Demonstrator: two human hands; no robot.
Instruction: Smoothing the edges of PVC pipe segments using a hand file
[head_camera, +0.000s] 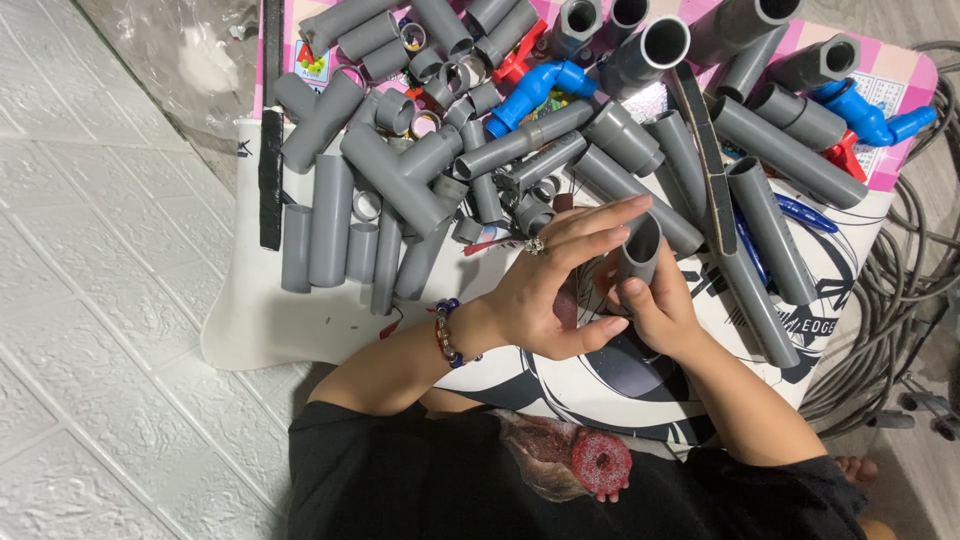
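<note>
My right hand grips a short grey plastic pipe piece, held upright with its open end showing. My left hand wears a ring and a beaded bracelet. Its fingers are spread, and the fingertips reach across to touch the rim of that pipe piece. Both hands hover over a white printed sheet in front of a heap of grey pipe pieces.
Many grey pipes and couplings of mixed lengths cover the sheet. Blue elbow fittings and red parts lie among them. A black strip sits at the left edge. Coiled grey cables lie on the right, and a white tiled floor on the left.
</note>
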